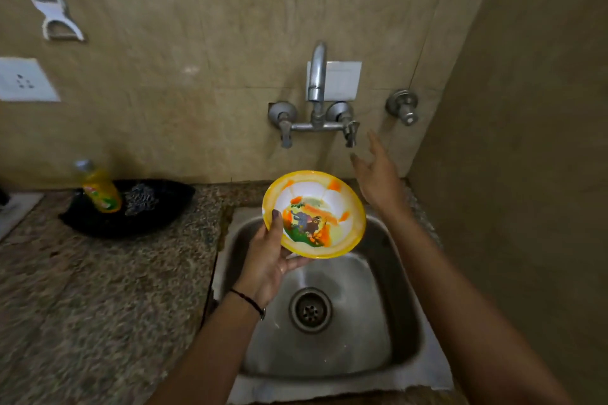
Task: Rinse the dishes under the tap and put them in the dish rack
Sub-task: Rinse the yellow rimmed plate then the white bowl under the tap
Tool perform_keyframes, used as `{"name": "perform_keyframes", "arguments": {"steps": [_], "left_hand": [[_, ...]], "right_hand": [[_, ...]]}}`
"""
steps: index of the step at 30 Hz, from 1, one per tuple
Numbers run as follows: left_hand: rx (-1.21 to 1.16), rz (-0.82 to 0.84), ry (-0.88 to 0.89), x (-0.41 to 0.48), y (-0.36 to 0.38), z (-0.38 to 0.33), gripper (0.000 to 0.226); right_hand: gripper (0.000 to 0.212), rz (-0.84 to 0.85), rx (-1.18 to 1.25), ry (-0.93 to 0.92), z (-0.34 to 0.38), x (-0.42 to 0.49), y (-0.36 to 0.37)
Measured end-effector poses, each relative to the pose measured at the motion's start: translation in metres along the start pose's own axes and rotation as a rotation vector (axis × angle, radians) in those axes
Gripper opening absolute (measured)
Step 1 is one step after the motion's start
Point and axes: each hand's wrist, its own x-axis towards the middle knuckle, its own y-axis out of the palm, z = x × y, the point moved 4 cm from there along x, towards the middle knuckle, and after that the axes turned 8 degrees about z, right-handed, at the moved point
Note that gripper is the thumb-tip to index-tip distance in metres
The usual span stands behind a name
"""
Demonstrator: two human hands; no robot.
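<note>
My left hand (267, 261) grips a yellow-rimmed bowl (324, 207) with a cartoon picture inside, thumb over its left rim. The bowl is tilted toward me above the back of the steel sink (408, 316). My right hand (378, 176) is open, fingers spread, raised just below and right of the tap's right handle (350, 134) without touching it. The tap spout (317, 76) curves out from the wall above the bowl. No water is visibly running. No dish rack is in view.
A black tray (164, 210) on the granite counter (98, 289) left of the sink holds a yellow soap bottle (100, 189) and a steel scrubber (139, 199). A separate valve (404, 107) sticks out of the wall at right. The side wall stands close on the right.
</note>
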Motion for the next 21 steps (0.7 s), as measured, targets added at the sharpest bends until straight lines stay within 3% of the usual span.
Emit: {"name": "perform_keyframes", "arguments": {"steps": [2,5,9,11,13,15,16,18,21], "left_hand": [[0.009,0.005,-0.018,0.005,0.002,-0.002,0.036],[0.04,0.023,-0.047,0.013,-0.001,-0.005,0.046],[0.058,0.015,-0.069,0.024,-0.003,-0.007,0.051],[0.043,0.014,-0.092,0.029,-0.005,-0.008,0.053],[0.032,0.007,-0.113,0.033,-0.008,-0.006,0.056],[0.034,0.005,-0.134,0.038,-0.009,-0.006,0.058],[0.03,0.007,-0.145,0.04,-0.009,-0.005,0.059],[0.012,0.001,-0.157,0.045,-0.011,-0.002,0.062],[-0.014,-0.004,-0.185,0.056,-0.017,0.007,0.069]], "right_hand": [[0.059,0.04,-0.165,-0.037,0.005,0.028,0.008],[0.047,0.077,-0.41,-0.078,0.014,0.057,0.016],[0.03,0.036,-0.43,-0.034,0.018,0.079,0.011],[0.023,0.005,-0.269,0.042,0.011,0.083,0.012],[0.02,-0.021,0.097,0.221,-0.006,0.084,0.011],[0.029,0.008,0.45,0.371,-0.019,0.081,0.013],[0.033,0.014,0.508,0.406,-0.021,0.08,0.013],[0.037,-0.049,0.315,0.363,-0.015,0.069,0.011],[0.053,-0.069,-0.113,0.007,-0.005,0.028,0.026]]}}
